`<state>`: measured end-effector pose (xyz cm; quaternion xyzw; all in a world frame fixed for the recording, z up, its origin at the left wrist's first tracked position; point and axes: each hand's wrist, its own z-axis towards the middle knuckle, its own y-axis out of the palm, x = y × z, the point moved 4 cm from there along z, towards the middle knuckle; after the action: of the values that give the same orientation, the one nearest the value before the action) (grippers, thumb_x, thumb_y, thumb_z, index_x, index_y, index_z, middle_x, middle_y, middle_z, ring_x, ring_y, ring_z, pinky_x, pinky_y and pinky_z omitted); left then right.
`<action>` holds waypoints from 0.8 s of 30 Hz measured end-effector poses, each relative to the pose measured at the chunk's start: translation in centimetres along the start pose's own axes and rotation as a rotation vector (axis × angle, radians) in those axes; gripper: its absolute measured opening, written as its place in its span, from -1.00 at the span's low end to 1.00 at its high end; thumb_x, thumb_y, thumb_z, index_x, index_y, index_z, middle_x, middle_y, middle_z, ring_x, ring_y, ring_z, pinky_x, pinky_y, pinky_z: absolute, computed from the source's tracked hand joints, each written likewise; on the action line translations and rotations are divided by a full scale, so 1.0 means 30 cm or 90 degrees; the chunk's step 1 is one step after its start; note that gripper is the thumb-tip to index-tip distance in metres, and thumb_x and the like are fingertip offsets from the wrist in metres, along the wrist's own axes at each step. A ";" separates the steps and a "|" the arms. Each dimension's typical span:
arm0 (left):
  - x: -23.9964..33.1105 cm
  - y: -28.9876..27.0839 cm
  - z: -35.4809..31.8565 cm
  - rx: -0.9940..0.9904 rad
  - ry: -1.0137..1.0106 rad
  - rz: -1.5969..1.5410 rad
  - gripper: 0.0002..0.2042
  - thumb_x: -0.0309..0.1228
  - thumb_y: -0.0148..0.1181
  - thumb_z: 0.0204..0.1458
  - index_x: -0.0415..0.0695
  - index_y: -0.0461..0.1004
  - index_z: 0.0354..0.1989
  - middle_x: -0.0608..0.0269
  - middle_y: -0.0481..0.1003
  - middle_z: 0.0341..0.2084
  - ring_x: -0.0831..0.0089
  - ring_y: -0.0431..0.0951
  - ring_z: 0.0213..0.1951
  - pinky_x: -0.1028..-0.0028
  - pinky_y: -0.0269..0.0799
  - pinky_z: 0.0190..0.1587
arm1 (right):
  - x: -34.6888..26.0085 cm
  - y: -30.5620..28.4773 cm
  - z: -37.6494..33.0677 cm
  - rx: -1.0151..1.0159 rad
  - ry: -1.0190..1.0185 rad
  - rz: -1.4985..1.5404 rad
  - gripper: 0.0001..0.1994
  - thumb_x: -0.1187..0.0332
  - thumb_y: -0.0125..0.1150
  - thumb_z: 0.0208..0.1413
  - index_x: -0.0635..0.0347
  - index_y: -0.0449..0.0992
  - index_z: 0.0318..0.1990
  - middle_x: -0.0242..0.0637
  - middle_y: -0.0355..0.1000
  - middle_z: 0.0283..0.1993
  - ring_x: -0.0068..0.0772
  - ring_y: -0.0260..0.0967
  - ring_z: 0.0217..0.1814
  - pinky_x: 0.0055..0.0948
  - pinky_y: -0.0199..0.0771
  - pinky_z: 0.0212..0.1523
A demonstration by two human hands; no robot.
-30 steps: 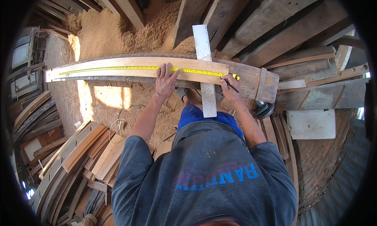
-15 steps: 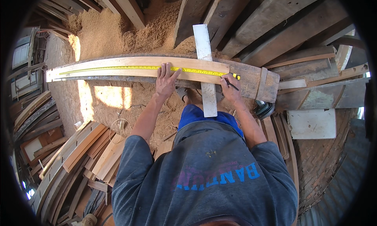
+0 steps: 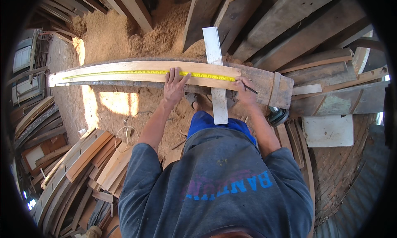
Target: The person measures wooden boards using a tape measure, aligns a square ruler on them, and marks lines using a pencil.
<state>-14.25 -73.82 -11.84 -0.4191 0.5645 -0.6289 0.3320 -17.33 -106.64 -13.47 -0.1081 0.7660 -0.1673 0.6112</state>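
A long pale wooden plank [image 3: 124, 70] lies across a darker beam [image 3: 269, 87] in front of me. A yellow tape measure [image 3: 136, 74] is stretched along the plank's length. My left hand [image 3: 175, 86] presses flat on the plank and the tape near the middle. My right hand [image 3: 245, 90] holds a pencil [image 3: 249, 88] with its tip at the tape's right end. A narrow grey board [image 3: 216, 74] lies crosswise under the plank between my hands.
Sawdust [image 3: 124, 35] is heaped behind the plank and covers the ground below it. Stacks of cut boards [image 3: 78, 163] lie at the lower left. Heavy dark timbers [image 3: 289, 27] lean at the upper right. A white slab [image 3: 328, 130] sits at right.
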 end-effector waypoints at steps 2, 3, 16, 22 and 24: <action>-0.005 0.001 0.000 -0.011 -0.002 -0.004 -0.44 -0.45 0.20 0.01 0.25 0.41 0.26 -0.28 0.20 0.28 -0.28 0.19 0.31 -0.12 0.10 0.32 | 0.043 -0.041 0.033 0.027 0.050 0.122 -0.76 0.26 0.15 0.20 0.22 0.54 -0.12 -0.11 0.60 -0.27 -0.19 0.57 -0.20 -0.29 0.51 -0.11; -0.008 0.002 -0.003 -0.012 -0.002 0.006 -0.44 -0.45 0.20 0.02 0.25 0.41 0.26 -0.29 0.20 0.28 -0.28 0.19 0.31 -0.12 0.10 0.32 | 0.039 -0.080 0.060 0.069 -0.008 0.044 -0.71 0.22 0.14 0.22 0.24 0.53 -0.05 -0.09 0.59 -0.16 -0.16 0.56 -0.10 -0.28 0.49 -0.02; 0.019 0.003 0.039 -0.005 0.016 -0.004 -0.45 -0.44 0.18 0.04 0.26 0.40 0.26 -0.28 0.19 0.29 -0.29 0.20 0.31 -0.12 0.09 0.33 | 0.529 -0.156 0.218 -0.310 0.238 -0.067 -0.38 -0.04 0.37 0.03 0.14 0.50 0.17 -0.17 0.42 0.22 -0.29 0.29 0.31 -0.37 0.19 0.33; -0.015 0.012 -0.028 -0.016 -0.015 0.007 -0.44 -0.43 0.18 0.05 0.28 0.37 0.29 -0.26 0.17 0.31 -0.29 0.16 0.34 -0.13 0.05 0.35 | 0.254 -0.159 0.176 -0.249 0.200 -0.240 -0.47 -0.08 0.34 0.04 0.12 0.56 0.03 -0.21 0.52 0.04 -0.32 0.40 0.12 -0.33 0.35 0.13; -0.007 0.007 -0.017 -0.028 -0.015 0.010 -0.44 -0.40 0.19 0.05 0.27 0.37 0.29 -0.29 0.11 0.33 -0.28 0.11 0.36 -0.12 0.03 0.36 | 0.235 -0.171 0.197 -0.321 0.203 -0.210 -0.50 -0.07 0.34 0.05 0.12 0.56 -0.03 -0.18 0.53 -0.02 -0.25 0.42 0.07 -0.28 0.38 0.08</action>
<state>-14.63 -73.45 -12.09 -0.4291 0.5773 -0.6087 0.3347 -13.41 -114.71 -19.00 -0.3505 0.8416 -0.0838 0.4024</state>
